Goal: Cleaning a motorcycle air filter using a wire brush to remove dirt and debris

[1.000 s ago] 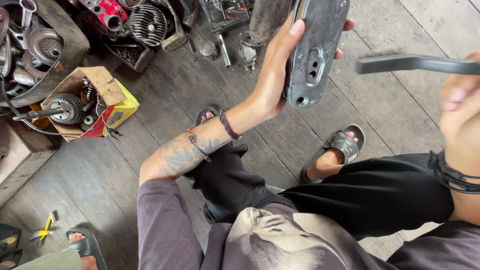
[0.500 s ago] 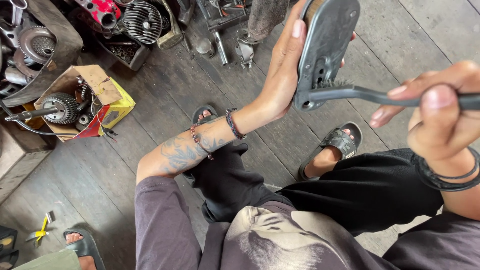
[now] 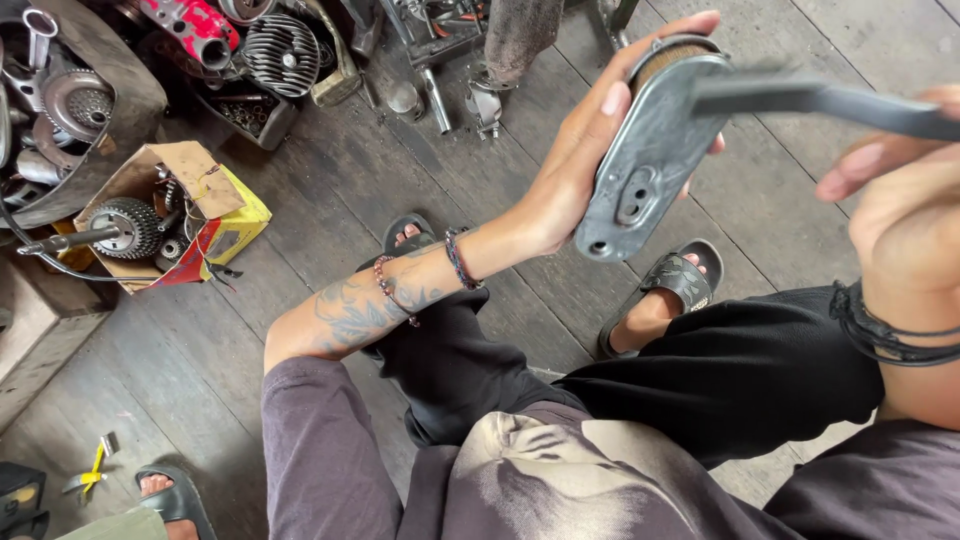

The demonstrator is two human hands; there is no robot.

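Observation:
My left hand (image 3: 575,170) holds up a flat, elongated grey metal cover (image 3: 645,160) with holes near its lower end, fingers wrapped round its edges. A brown pad shows at its top rim. My right hand (image 3: 905,215) grips the handle of a dark wire brush (image 3: 800,98), whose head lies over the upper part of the cover. Both are raised above my knees, over the wooden floor.
A torn cardboard box (image 3: 170,215) with gears and a shaft sits at left. Engine parts (image 3: 285,50), a red casting and loose metal pieces crowd the far left and top. Another person's sandalled foot (image 3: 170,495) is at bottom left. My sandalled feet rest on the plank floor.
The brush has swept from the cover's lower end up to its top. My left hand has tilted the cover more towards me.

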